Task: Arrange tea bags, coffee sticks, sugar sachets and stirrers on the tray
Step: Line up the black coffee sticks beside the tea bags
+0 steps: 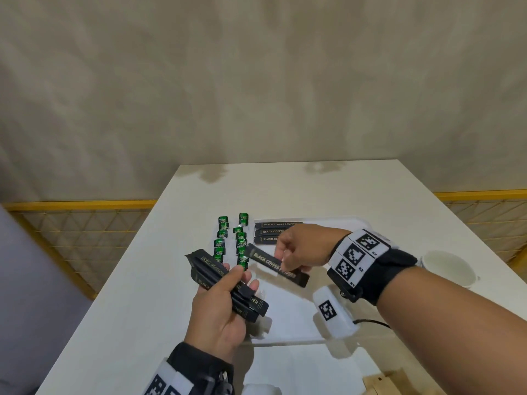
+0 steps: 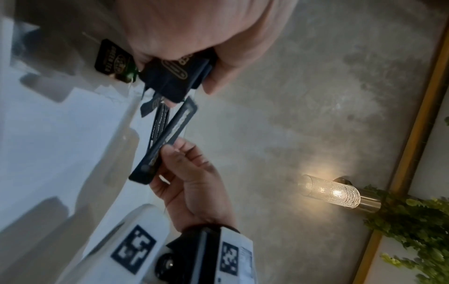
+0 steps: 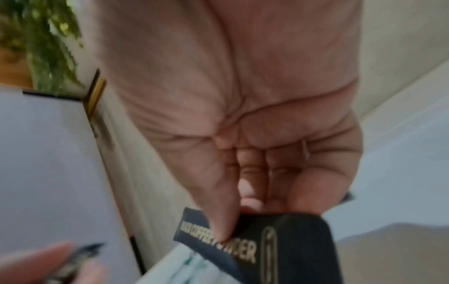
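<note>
Now, one black coffee stick (image 1: 278, 266) hangs above the clear tray (image 1: 328, 223), pinched at mid-length between thumb and fingers of the right hand (image 1: 302, 249). Just left of the tray's near corner, the left hand (image 1: 219, 306) has its grip clamped round a bundle of coffee sticks (image 1: 228, 283). Three coffee sticks (image 1: 275, 231) lie side by side at the tray's far left end. Beside the tray's left edge, green tea bags (image 1: 232, 240) sit in two columns on the white desk (image 1: 142, 295). Right of the tray stands a white cup (image 1: 447, 270).

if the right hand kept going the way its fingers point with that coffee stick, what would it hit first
Probably the green tea bags lying just beyond the single coffee stick that the right hand pinches. Depth is unclear: the hand may pass above them.
</note>
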Motion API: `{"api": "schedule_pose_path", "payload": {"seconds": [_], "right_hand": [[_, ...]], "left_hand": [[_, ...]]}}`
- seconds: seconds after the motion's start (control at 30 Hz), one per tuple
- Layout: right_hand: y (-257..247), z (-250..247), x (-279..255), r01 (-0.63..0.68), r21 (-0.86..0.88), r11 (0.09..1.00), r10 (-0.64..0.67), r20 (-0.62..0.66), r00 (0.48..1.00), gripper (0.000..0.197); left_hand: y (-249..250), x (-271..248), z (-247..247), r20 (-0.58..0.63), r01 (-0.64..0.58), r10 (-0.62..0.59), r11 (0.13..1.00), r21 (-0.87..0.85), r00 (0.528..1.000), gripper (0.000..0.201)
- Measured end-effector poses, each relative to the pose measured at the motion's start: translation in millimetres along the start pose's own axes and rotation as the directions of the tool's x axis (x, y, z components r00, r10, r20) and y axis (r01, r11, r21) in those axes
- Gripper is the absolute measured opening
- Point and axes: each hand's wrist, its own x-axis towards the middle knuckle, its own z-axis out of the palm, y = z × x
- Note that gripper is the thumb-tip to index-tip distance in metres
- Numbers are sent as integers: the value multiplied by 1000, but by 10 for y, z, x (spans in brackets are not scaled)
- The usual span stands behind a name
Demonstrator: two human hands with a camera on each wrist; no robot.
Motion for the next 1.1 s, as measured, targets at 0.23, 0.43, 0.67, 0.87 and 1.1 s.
{"api": "schedule_pose_path", "payload": {"seconds": [0.23, 0.43, 0.67, 0.87, 1.1], "right_hand": [[44, 36, 111, -108, -370, 923, 64, -129, 990, 30], [72, 127, 213, -81, -413, 907, -16, -227, 974, 22], [41, 126, 379, -77, -595, 800, 20, -102, 995, 34], [82, 117, 513, -96, -614, 783, -13, -170, 985, 27], [92, 115, 513, -80, -635, 768, -62, -198, 978, 25]], "left_hand": [[37, -79, -31, -5, 3, -3, 1000, 11, 1000, 27], [84, -147, -1, 47, 13, -13, 1000, -3, 999, 28], [95, -227, 71, 50, 71, -71, 997, 12, 996, 19], [115, -246, 64, 22, 93, -94, 995, 38, 995, 13], [132, -275, 82, 29, 94, -96, 994, 54, 995, 12]]}}
